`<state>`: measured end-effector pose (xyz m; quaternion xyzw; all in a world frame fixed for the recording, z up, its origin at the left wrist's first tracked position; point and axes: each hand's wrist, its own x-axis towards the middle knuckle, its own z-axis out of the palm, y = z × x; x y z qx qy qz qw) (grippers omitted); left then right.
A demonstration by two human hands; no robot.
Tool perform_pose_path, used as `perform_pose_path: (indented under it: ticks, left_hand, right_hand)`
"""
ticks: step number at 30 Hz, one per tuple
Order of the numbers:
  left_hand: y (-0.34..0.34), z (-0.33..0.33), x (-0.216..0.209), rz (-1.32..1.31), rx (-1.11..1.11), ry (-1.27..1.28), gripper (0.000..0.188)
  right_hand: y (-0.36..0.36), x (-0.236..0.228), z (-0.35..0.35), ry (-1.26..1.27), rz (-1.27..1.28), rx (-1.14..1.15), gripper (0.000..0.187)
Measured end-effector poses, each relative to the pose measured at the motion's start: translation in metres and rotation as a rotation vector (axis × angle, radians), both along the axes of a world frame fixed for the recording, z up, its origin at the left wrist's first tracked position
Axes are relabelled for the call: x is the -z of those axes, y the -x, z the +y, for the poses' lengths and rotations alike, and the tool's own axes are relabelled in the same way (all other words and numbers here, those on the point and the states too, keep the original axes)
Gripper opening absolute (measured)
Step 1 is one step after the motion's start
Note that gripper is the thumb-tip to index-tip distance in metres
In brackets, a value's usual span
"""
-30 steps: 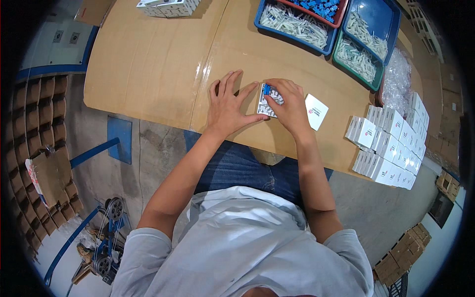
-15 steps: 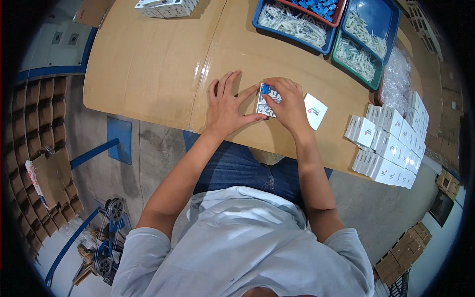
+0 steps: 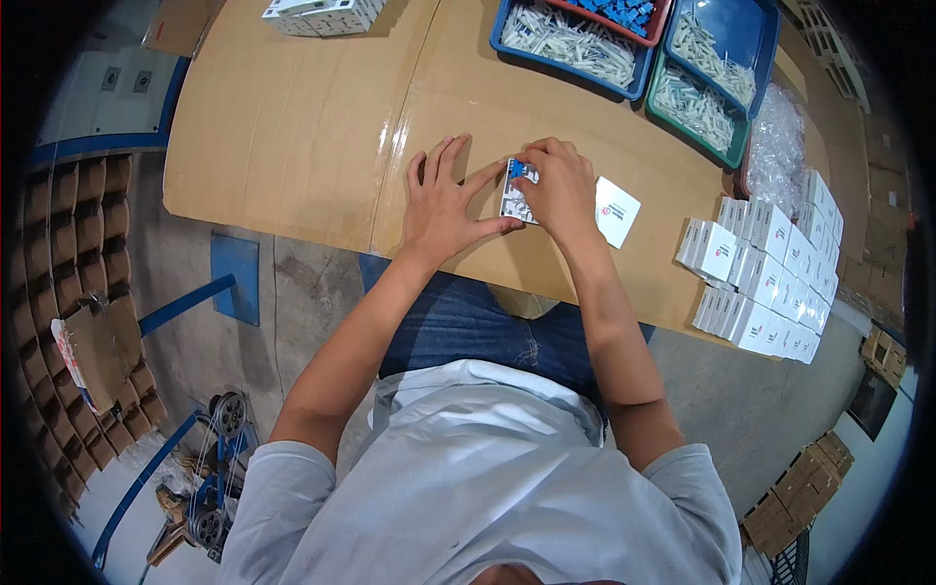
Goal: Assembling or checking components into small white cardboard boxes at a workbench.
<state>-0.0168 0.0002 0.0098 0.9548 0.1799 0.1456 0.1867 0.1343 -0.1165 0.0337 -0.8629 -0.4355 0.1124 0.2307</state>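
On the cardboard-covered table, a small open white box (image 3: 516, 208) holds white pieces, with a small blue plastic piece (image 3: 517, 170) at its far end. My left hand (image 3: 441, 207) lies spread on the table. Its index fingertip and thumb touch the box's far left corner and near edge. My right hand (image 3: 561, 193) curls over the box, thumb and fingertips closed around the blue piece; its palm side is hidden. Just right of this hand lies a flat white square lid (image 3: 616, 212) with a small pink mark.
Blue tray (image 3: 634, 90) and green tray (image 3: 729, 161) hold many white sticks; a red tray (image 3: 655, 35) holds blue pieces. White boxes (image 3: 765, 278) are stacked at the right edge, near clear plastic bags (image 3: 777, 146). Another patterned white box (image 3: 327, 17) sits far left.
My right hand has shifted slightly left and away from me over the box, its fingers now bunched more closely around the blue piece. My left hand keeps its place.
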Motion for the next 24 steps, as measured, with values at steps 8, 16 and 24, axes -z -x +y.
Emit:
perform_pose_path:
  ticks: [8,16,24]
  left_hand:
    - [0.0,-0.003,0.001,-0.021,0.009,-0.016,0.084]
    - [0.006,-0.002,0.0,-0.066,0.02,0.0,0.084]
    - [0.005,0.001,0.002,-0.026,0.029,0.032,0.09]
  right_hand:
    - [0.009,-0.007,0.009,0.189,-0.155,0.019,0.023]
    - [-0.005,-0.015,-0.054,-0.231,0.08,0.008,0.047]
    - [-0.021,-0.006,-0.144,-0.06,0.006,0.107,0.068]
